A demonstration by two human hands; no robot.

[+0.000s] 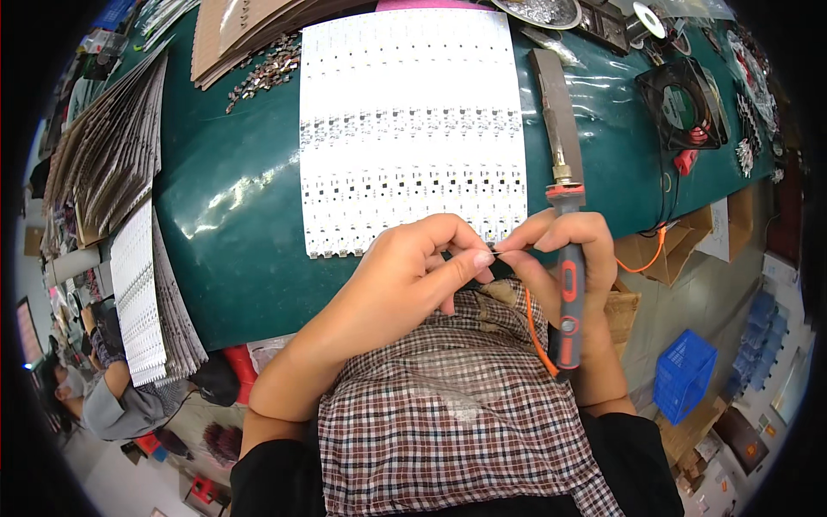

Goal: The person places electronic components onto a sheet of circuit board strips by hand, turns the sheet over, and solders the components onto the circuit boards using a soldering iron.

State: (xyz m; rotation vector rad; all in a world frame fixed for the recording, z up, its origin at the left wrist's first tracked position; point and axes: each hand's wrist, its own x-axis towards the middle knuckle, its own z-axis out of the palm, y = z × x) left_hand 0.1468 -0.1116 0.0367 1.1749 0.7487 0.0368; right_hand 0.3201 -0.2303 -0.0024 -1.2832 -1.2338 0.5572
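My left hand [426,263] and my right hand [581,246] meet at the fingertips over the near right corner of a white panel of circuit boards [405,86]. The left thumb and fingers pinch a tiny thin piece, too small to name, and the right fingertips touch it too. A soldering iron [568,302] with a grey and red handle lies in my right hand, its metal barrel and tip pointing away from me. Its orange cord [536,332] hangs beside the handle. Rows of small components cover the panel.
Small metal parts [267,71] lie heaped left of the panel, near stacked brown boards [241,34]. More panels [116,129] stand fanned at the left. A grey bar [564,112], black fan [680,103] and solder spool [648,21] are on the right. Another person [121,396] sits at left.
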